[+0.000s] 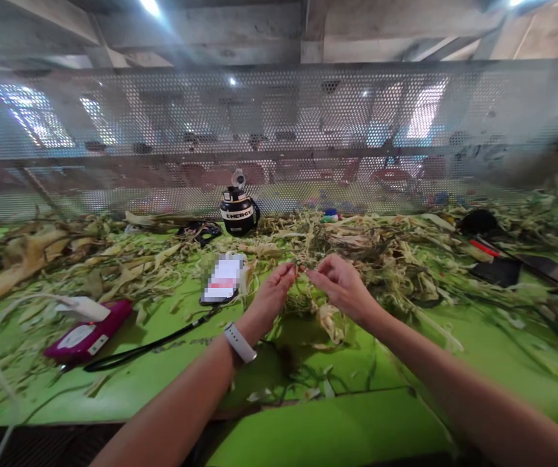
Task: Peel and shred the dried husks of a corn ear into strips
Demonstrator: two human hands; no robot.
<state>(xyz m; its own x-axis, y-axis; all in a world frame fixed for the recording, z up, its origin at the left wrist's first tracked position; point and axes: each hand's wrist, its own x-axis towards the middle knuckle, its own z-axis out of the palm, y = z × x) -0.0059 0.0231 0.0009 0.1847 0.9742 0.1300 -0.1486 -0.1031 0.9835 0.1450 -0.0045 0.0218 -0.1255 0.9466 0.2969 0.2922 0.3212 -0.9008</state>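
Both my hands meet above a green table [172, 376] strewn with dried husk strips. My left hand [273, 293], with a white band on its wrist, pinches a thin husk strip [302, 267] between thumb and fingers. My right hand [338, 283] pinches the same strip from the other side, fingertips almost touching the left ones. Under the hands hangs a small bundle of woven husk [330, 321], and a heap of pale husks [357, 246] lies just beyond them.
A phone [223, 280] with a black lanyard lies left of my hands. A pink power bank [89, 332] with a white cable sits further left. A black bottle [238, 211] stands by the perforated metal screen [279, 130]. Dark tools [503, 263] lie at right.
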